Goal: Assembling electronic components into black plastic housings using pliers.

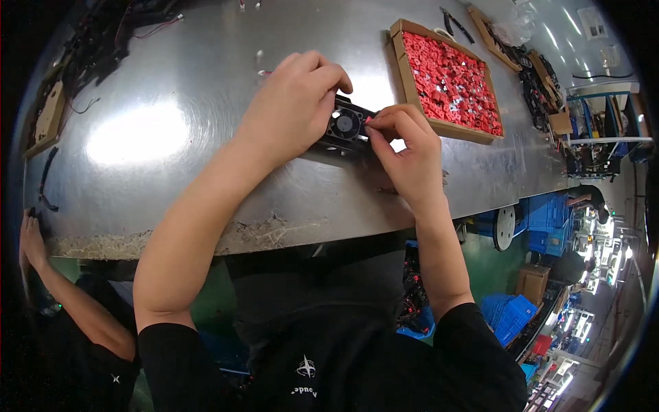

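A black housing with a small round cooling fan [345,123] set in it is held just above the metal table [226,75]. My left hand [296,103] grips it from the left side, fingers curled over its far edge. On the right, my right hand [408,141] pinches a small red plastic piece [368,120] between thumb and forefinger, against the right end of the housing. My fingers partly hide both the piece and that end.
A shallow cardboard tray [403,65] full of small red pieces stands right of my hands. Pliers [458,25] lie behind it. Black wired parts [89,41] are heaped at the far left. A co-worker's hand [32,240] rests at the table's left edge. Blue crates [508,319] stand below right.
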Demonstrator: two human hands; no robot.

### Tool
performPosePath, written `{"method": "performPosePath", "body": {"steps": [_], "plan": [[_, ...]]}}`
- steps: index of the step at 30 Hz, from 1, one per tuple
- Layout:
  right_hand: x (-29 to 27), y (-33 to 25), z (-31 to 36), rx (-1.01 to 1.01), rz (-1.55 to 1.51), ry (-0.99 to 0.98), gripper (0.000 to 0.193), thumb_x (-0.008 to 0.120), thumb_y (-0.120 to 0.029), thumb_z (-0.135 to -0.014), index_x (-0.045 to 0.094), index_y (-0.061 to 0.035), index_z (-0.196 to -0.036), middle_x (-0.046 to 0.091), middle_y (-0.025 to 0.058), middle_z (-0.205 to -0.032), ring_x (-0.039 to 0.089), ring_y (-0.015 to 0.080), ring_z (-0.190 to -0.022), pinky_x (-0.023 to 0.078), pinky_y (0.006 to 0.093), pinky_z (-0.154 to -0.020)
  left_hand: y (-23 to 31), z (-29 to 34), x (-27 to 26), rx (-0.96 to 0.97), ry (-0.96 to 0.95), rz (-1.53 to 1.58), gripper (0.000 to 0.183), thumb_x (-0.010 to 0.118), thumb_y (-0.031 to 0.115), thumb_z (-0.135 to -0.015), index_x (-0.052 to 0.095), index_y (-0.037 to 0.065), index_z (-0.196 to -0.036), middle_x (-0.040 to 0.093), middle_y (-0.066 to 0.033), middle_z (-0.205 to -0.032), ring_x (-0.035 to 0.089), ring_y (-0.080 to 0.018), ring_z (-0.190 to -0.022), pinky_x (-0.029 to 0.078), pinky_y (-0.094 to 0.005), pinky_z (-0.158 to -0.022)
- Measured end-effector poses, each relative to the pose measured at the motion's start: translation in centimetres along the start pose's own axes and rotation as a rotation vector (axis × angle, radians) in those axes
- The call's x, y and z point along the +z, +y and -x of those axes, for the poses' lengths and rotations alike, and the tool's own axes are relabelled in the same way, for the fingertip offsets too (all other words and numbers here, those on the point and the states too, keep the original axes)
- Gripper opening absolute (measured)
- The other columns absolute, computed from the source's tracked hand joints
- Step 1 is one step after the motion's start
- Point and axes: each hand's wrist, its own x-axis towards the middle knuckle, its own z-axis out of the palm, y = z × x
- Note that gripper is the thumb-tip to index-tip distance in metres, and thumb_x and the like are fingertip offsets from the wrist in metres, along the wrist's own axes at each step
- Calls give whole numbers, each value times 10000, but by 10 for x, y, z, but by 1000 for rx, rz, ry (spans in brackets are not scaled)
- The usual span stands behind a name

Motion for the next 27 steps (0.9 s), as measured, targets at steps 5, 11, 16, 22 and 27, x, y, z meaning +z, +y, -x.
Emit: {"method": "performPosePath", "body": {"steps": [5, 11, 16, 22, 27], "plan": [[-1, 4, -2, -39, 18, 19, 115, 757, 68, -885, 725, 13, -981, 707, 95, -1046, 730, 180, -906, 596, 305, -775, 2, 1, -1, 77, -87, -79, 220, 735, 221, -918, 750, 86, -1091, 670, -88, -1067, 629, -317, -1075, 500, -467, -941], [-8, -4, -9, -183, 176, -35, 144, 793, 21, -838, 749, -23, -968, 694, 112, -1010, 709, 264, -884, 551, 360, -757, -2, 3, -3, 196, -233, -181, 622, 866, 482, -793, 679, 117, -1260, 679, -61, -1131, 625, -272, -1136, 445, -440, -992], [-11, -8, -15, -275, 348, -11, 144, 801, -9, -829, 754, -32, -964, 673, 99, -964, 672, 291, -892, 540, 383, -803, -3, 2, -6, 135, -369, -198, 691, 893, 445, -749, 649, 90, -1289, 676, -82, -1208, 613, -311, -1182, 451, -451, -1025], [-13, -11, -6, -160, 359, -31, 116, 786, -59, -876, 763, -44, -988, 642, 95, -884, 641, 257, -803, 505, 381, -715, -3, 3, 1, 197, -294, -208, 630, 884, 501, -754, 662, 111, -1197, 697, -52, -1130, 640, -276, -1110, 467, -427, -953], [-11, -29, -1, 141, 302, -174, 150, 745, -112, -937, 748, -51, -1075, 600, 81, -704, 578, 241, -624, 476, 382, -620, -6, 7, -2, 193, -293, -206, 630, 877, 509, -757, 660, 114, -1197, 696, -59, -1135, 638, -278, -1123, 471, -432, -957]]}}
